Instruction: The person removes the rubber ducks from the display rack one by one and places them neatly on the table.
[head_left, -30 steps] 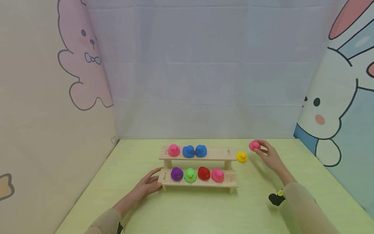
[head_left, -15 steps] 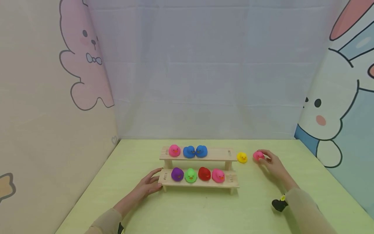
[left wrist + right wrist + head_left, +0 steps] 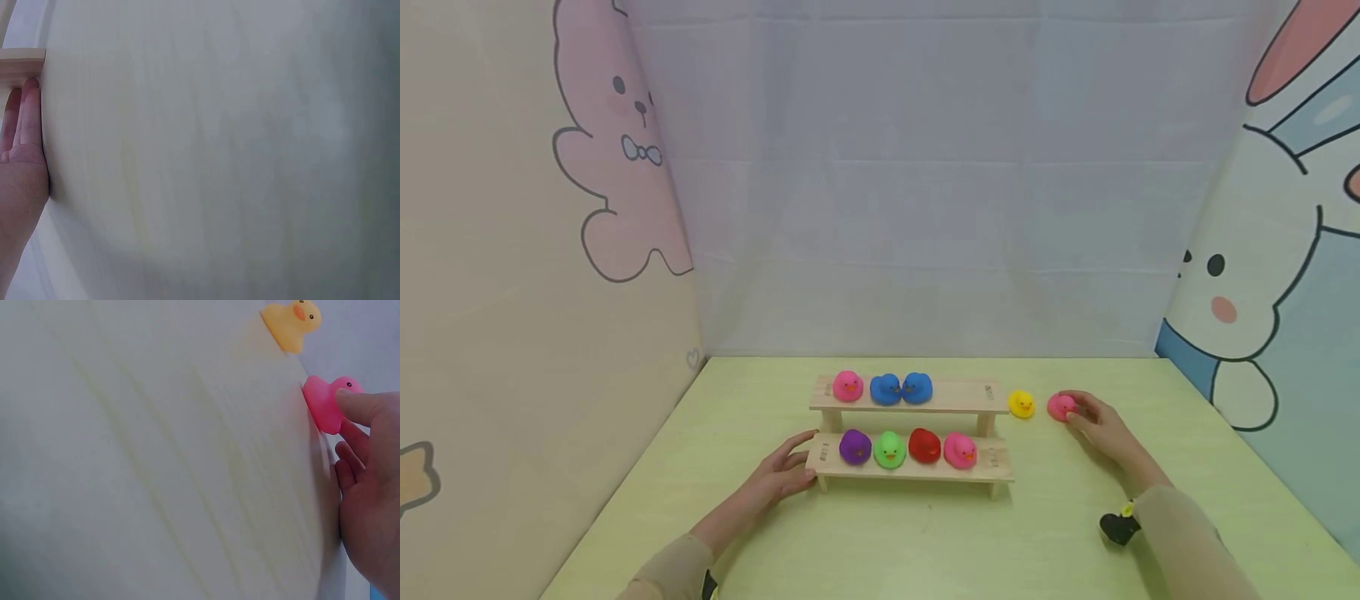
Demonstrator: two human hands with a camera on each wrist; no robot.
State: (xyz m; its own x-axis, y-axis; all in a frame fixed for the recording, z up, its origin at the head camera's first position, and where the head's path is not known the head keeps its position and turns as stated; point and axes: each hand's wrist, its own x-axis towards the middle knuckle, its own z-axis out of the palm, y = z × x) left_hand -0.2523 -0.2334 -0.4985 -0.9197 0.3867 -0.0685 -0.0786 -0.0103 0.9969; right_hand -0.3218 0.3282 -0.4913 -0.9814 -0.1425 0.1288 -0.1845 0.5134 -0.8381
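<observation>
On the table at the right, my right hand [image 3: 1097, 421] pinches a pink rubber duck [image 3: 1061, 407] between thumb and fingers; the duck's base sits on the tabletop in the right wrist view. A yellow rubber duck [image 3: 1021, 404] stands just left of it. My left hand [image 3: 775, 477] rests with extended fingers against the left end of a two-step wooden stand [image 3: 910, 472]. The left wrist view has those fingers [image 3: 30, 119] touching the board's edge. On the lower step are purple [image 3: 855, 447], green [image 3: 890, 450], red [image 3: 924, 447] and pink [image 3: 960, 451] ducks.
The upper step carries a pink duck [image 3: 847, 386] and two blue ducks, one of them [image 3: 886, 389] facing the other [image 3: 917, 388]. Printed cloth walls enclose the table [image 3: 880, 550] at the back and sides. A black wrist-camera piece [image 3: 1118, 528] hangs by the right sleeve.
My right hand has come down and slightly right with the pink duck, which now sits on the table beside the yellow one. The left hand stays at the stand.
</observation>
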